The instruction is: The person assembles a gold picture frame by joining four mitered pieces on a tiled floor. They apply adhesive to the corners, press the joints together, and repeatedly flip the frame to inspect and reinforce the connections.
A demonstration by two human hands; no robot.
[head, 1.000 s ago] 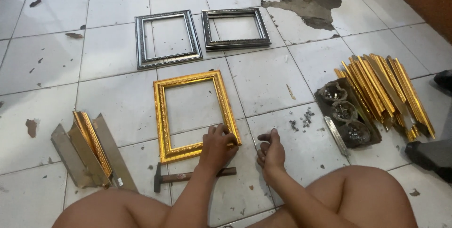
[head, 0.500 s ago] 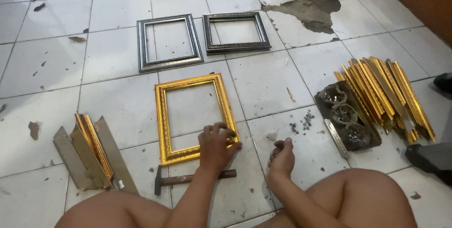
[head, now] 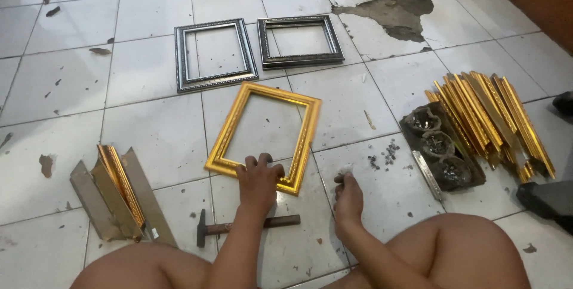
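Note:
A gold picture frame (head: 234, 123) lies on the white tiled floor, turned at an angle. My left hand (head: 259, 180) grips its near edge, fingers hooked over the moulding. To its right, my right hand (head: 347, 196) rests on the floor with fingers closed around something small and pale that I cannot make out. A hammer (head: 246, 226) with a wooden handle lies just below the frame, partly under my left forearm. My bare knees fill the bottom of the view.
Two grey frames (head: 215, 54) (head: 300, 40) lie side by side further away. A bundle of gold moulding strips (head: 490, 117) and a dark tray of small nails (head: 439, 145) sit at the right. Cut moulding pieces (head: 119, 190) lie at left. Loose nails (head: 384, 154) scatter nearby. A broken tile patch (head: 391, 14) is beyond.
The gold frame has been turned clockwise under my left hand. My right hand has drawn back from the frame's corner to the floor.

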